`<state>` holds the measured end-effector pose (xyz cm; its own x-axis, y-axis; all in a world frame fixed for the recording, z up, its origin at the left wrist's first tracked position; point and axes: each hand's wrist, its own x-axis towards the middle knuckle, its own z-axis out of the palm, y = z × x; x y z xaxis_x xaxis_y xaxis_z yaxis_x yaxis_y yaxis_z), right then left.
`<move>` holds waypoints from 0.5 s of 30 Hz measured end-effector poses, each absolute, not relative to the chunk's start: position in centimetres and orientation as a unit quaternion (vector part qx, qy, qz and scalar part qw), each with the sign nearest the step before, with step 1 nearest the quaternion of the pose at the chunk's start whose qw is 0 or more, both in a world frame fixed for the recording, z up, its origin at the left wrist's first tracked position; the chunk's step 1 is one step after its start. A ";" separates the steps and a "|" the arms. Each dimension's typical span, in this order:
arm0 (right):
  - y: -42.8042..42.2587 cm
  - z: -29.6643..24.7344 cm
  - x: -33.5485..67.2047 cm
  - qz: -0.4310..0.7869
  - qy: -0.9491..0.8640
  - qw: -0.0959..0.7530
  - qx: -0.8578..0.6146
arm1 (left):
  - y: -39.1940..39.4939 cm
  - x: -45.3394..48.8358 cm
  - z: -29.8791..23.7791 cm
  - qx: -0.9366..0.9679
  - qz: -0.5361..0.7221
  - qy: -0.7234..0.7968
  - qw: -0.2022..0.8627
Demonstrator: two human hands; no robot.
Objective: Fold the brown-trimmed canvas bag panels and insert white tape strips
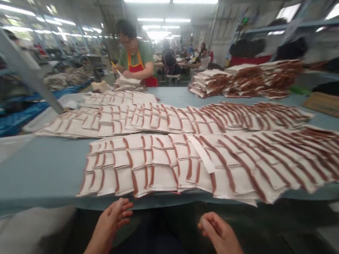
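White fabric pieces with reddish-brown strips (209, 163) lie fanned in overlapping rows across a light blue table (35, 173). A loose white strip (202, 154) rests on the near row. My left hand (114, 219) hovers below the table's front edge, fingers loosely curled and empty. My right hand (218, 233) hangs lower at the middle, fingers curled in, with nothing seen in them. Neither hand touches the fabric.
A second fanned row (168, 117) and a third (115, 98) lie farther back. Stacked pieces (243, 79) sit at the far right. A person in a green shirt and red apron (136, 59) works at the far side. A flat cardboard piece (329, 104) lies right.
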<state>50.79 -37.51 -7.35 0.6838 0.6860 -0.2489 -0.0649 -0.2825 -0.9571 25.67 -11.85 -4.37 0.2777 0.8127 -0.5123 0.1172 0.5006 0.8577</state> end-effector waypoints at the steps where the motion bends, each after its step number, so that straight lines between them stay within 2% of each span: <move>1: -37.2 -8.4 50.4 0.365 -0.211 0.563 -0.711 | -11.6 25.0 -4.0 0.408 0.286 0.556 0.665; 7: -31.9 -11.8 44.2 0.505 -0.219 0.583 -0.597 | -8.2 23.0 -1.9 0.319 0.424 0.575 0.623; 12: -24.7 -9.0 37.8 0.621 -0.236 0.563 -0.492 | -5.5 23.7 -2.5 0.275 0.475 0.581 0.601; 15: -20.0 -6.7 34.8 0.640 -0.207 0.586 -0.452 | -4.9 23.2 -3.4 0.255 0.486 0.598 0.583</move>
<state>34.82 -19.96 -6.71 0.0959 0.9374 -0.3347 -0.5627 -0.2263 -0.7951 23.23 -4.91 -3.40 -0.1889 0.8728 -0.4501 -0.2618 0.3970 0.8797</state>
